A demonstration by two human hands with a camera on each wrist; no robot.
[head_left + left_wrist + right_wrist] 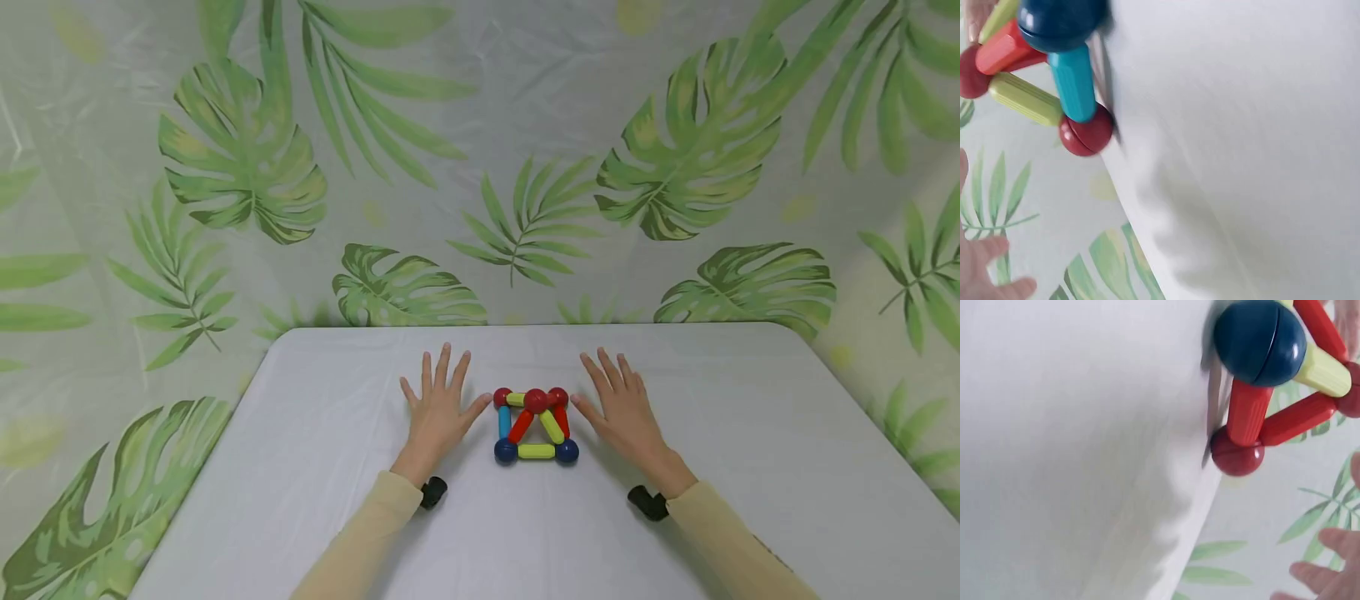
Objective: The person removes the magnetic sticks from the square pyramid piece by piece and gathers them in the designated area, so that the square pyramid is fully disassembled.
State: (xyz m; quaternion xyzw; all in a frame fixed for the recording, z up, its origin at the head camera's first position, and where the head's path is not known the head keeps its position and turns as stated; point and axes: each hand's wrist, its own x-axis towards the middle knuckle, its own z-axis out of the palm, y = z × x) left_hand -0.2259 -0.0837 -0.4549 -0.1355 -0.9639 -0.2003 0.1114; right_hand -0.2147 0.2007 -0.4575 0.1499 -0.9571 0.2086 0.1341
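A small frame of balls and rods stands on the white table between my hands. Its top red ball [536,401] joins red and yellow-green rods that slope down to the base. Two dark blue balls [506,451] form the near corners, with a yellow-green rod [536,452] between them; a blue rod [1074,84] runs along the left side, a red rod [1250,412] along the right. My left hand [437,412] is spread to its left, thumb close to a rear red ball. My right hand [627,410], fingers straight, is to its right. Neither hand holds anything.
The white-covered table [300,467] has its far edge just beyond the hands. Behind it hangs a leaf-patterned cloth [405,192]. Black wrist cameras [648,503] sit on both wrists, by the beige sleeves [367,533].
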